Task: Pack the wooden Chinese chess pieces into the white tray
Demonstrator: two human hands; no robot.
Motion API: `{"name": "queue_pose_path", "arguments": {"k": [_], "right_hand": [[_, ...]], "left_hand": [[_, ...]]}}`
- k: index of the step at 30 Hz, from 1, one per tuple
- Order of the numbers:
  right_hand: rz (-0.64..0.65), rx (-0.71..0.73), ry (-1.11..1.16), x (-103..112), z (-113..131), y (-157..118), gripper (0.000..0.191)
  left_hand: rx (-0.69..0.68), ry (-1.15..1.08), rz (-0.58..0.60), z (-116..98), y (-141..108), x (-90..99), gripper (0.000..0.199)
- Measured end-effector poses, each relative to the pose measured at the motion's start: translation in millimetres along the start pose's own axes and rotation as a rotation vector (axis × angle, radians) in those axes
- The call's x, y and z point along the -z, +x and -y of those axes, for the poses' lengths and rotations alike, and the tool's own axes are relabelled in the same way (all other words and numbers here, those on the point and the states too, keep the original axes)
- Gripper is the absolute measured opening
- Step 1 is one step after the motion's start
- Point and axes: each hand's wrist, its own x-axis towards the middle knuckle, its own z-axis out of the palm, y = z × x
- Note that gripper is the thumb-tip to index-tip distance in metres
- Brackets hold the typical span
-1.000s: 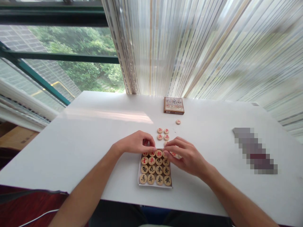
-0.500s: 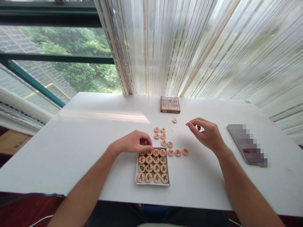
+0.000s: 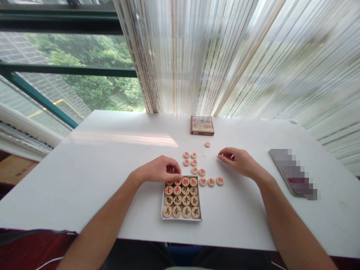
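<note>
A shallow white box tray (image 3: 181, 219) holds rows of round wooden Chinese chess pieces, red characters in the far rows and black ones nearer me. My left hand (image 3: 159, 169) is curled at the tray's far left edge, thumb and forefinger closed on the rim and partly covering two red pieces. To the right, my right hand (image 3: 239, 161) hovers over the table, fingers loosely bent and slightly apart, with no piece visible in them. Several red pieces lie beyond and beside the tray, including a red elephant piece (image 3: 219, 181), and a lone piece (image 3: 207, 144) sits farther back.
A brown printed chess box (image 3: 202, 125) lies near the back of the white table (image 3: 112, 168). On the right is a phone-like flat object (image 3: 289, 172), partly blurred out. A striped string curtain (image 3: 191, 56) hangs behind, beside a window on the left.
My right hand has come slightly left and lower, its fingertips nearer each other. My left hand and the pieces stay where they were.
</note>
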Motion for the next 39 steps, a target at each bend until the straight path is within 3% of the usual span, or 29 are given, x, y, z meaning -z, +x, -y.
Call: {"name": "queue_pose_path", "arguments": {"k": [2, 5, 11, 18, 22, 27, 39], "right_hand": [[-0.116, 0.049, -0.012, -8.0, 1.3, 4.4, 0.027], [-0.181, 0.138, -0.018, -20.2, 3.2, 11.6, 0.034], [-0.206, 0.278, -0.035, -32.6, 11.3, 17.6, 0.041], [-0.154, 0.433, 0.025, -34.2, 42.3, 7.0, 0.025], [0.021, 0.359, 0.069, -31.6, 54.1, -2.8, 0.021], [0.116, 0.256, 0.083, -31.8, 51.7, -4.7, 0.023], [0.010, 0.141, 0.089, -30.8, 33.3, 4.3, 0.022]], "left_hand": [[0.000, 0.006, -0.008, -0.7, -0.1, 0.2, 0.029], [-0.005, 0.014, -0.010, -1.6, -0.1, 0.6, 0.030], [0.000, 0.012, -0.003, -2.5, 0.3, 0.7, 0.034], [-0.014, 0.014, -0.001, -1.7, 0.5, 0.1, 0.034], [-0.026, 0.016, -0.005, -0.1, 0.2, 0.2, 0.036], [-0.032, 0.029, -0.008, 0.0, -0.2, 0.3, 0.035], [-0.006, 0.014, -0.018, -0.6, -0.2, -0.6, 0.033]]}}
